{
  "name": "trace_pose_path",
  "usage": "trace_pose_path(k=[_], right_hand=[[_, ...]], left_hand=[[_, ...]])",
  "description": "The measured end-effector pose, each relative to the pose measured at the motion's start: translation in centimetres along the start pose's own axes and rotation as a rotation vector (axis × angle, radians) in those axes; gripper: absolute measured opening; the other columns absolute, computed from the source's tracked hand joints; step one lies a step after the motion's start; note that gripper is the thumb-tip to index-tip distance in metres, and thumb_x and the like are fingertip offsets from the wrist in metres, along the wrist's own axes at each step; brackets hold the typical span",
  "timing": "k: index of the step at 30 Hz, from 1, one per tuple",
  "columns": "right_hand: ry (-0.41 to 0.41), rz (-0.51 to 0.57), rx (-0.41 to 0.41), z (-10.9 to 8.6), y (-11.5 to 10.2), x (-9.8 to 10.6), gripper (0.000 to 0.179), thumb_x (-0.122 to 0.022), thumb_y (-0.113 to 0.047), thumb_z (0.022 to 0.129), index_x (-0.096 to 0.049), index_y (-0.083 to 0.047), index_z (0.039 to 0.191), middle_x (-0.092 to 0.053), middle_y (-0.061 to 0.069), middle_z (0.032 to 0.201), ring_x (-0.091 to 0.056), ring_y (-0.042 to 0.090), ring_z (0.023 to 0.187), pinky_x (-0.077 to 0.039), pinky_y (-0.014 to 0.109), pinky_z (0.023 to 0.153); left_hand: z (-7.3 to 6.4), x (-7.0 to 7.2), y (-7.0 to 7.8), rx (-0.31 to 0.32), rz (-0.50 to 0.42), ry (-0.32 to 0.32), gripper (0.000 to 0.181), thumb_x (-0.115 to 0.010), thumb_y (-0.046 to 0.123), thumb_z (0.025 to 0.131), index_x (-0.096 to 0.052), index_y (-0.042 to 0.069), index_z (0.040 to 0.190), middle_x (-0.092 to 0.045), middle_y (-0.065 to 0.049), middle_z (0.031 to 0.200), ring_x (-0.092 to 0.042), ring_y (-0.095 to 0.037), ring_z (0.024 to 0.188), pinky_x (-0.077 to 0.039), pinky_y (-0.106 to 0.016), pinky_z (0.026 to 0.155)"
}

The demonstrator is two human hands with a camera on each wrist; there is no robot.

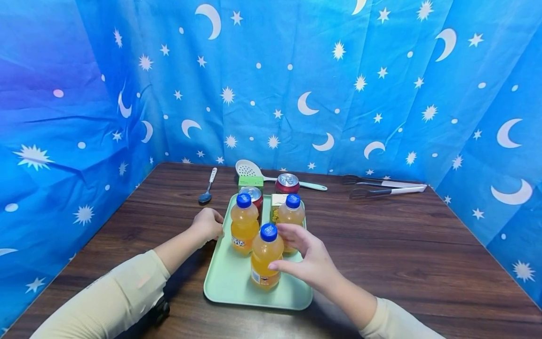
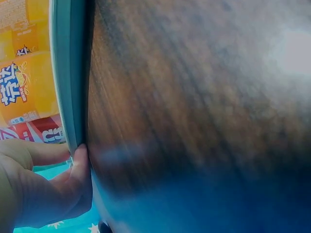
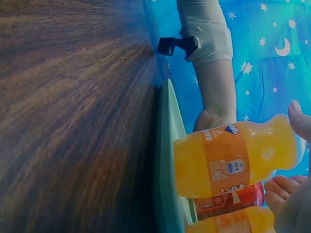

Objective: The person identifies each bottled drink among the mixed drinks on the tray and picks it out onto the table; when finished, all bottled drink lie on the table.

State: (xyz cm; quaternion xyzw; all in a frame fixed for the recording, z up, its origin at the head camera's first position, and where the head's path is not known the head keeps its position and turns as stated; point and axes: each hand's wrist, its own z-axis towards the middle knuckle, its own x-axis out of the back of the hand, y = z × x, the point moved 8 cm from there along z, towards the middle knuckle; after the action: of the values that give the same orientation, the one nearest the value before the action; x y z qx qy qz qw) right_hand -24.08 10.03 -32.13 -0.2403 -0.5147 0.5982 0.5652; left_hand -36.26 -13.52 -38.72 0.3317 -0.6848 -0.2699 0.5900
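A light green tray [image 1: 230,285] bears three orange soda bottles with blue caps, all upright. The front bottle [image 1: 267,263] stands before the left bottle [image 1: 244,226] and the right bottle [image 1: 290,217]. My left hand [image 1: 207,224] pinches the tray's left rim between thumb and fingers, as the left wrist view shows. Around the front bottle's right side, my right hand [image 1: 312,258] has its thumb and fingers spread apart. In the right wrist view a gap shows between its fingers and the front bottle [image 3: 228,158]. A red can [image 1: 256,197] is partly hidden behind the left bottle.
Behind the bottles are a yellowish carton [image 1: 277,203], a green box [image 1: 251,181] and another red can [image 1: 287,184]. A spoon [image 1: 206,193] lies left of them, a slotted skimmer [image 1: 249,168] at the back, and tongs [image 1: 385,188] at the back right.
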Motion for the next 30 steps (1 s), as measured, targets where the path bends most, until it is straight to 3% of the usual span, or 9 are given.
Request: trace_pose_path(k=[7,19,30], right_hand=[[-0.015,-0.033,0.001,0.2,0.3,-0.6,0.059,-0.081,-0.017,0.073,-0.054,-0.014,0.124,-0.060,-0.001,0.119,-0.056,0.013,0.110,-0.046,0.037,0.093],[-0.054,-0.008,-0.053,0.3,0.8,-1.4,0.058,-0.082,-0.019,0.072,-0.054,-0.015,0.124,-0.060,-0.002,0.119,-0.059,0.011,0.105,-0.047,0.036,0.092],[-0.036,-0.007,-0.073,0.3,0.7,-1.5,0.055,-0.081,-0.018,0.074,-0.054,-0.015,0.122,-0.061,-0.003,0.117,-0.059,0.010,0.104,-0.047,0.035,0.091]], left_hand=[[-0.1,0.0,0.1,0.006,0.003,-0.002,0.026,-0.067,-0.013,0.070,-0.064,-0.008,0.096,-0.060,-0.018,0.091,-0.062,-0.022,0.064,-0.055,-0.032,0.056],[-0.1,0.0,0.1,0.010,0.011,-0.001,0.025,-0.067,-0.013,0.070,-0.063,-0.008,0.094,-0.060,-0.017,0.089,-0.061,-0.022,0.063,-0.055,-0.032,0.054],[-0.2,0.0,0.2,0.017,0.007,0.001,0.026,-0.066,-0.013,0.071,-0.062,-0.008,0.097,-0.059,-0.018,0.091,-0.061,-0.023,0.064,-0.055,-0.031,0.054]])
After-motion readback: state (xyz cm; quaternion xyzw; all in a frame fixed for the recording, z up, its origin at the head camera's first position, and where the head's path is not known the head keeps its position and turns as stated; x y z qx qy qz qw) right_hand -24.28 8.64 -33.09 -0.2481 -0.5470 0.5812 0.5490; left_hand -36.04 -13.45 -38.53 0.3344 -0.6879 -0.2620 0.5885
